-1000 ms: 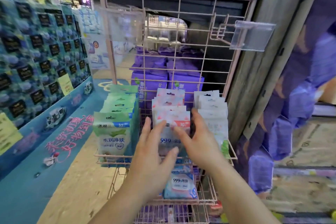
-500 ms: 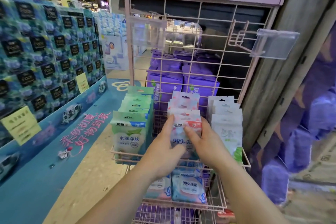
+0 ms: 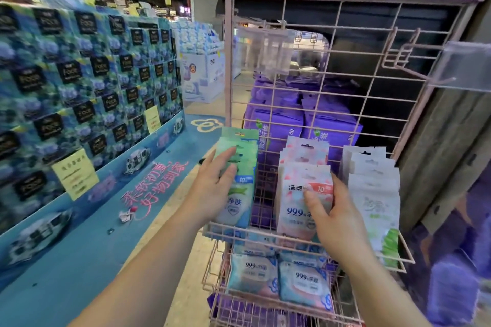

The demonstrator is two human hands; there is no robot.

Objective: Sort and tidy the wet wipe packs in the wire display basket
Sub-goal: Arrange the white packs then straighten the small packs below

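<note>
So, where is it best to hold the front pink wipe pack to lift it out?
Probably by its upper side edges, coming from the front and above. The front pink pack stands upright, its bottom behind the basket's front wire, with more packs close behind. The right hand already rests on it.

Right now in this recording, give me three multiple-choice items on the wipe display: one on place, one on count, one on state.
1. Where does the left hand rest?
A. on the green wipe packs
B. on the white row
C. on the lower shelf

2. How many rows of packs stand in the upper wire basket?
A. two
B. three
C. five

3. How does the right hand meet the front pink wipe pack?
A. hovering clear of it
B. thumb on its face, fingers behind its right edge
C. pulling it off a hook

Answers:
1 A, its fingers lie across the leftmost, green row.
2 B, green, pink and white wipe packs stand side by side.
3 B, the thumb presses the printed front.
</note>
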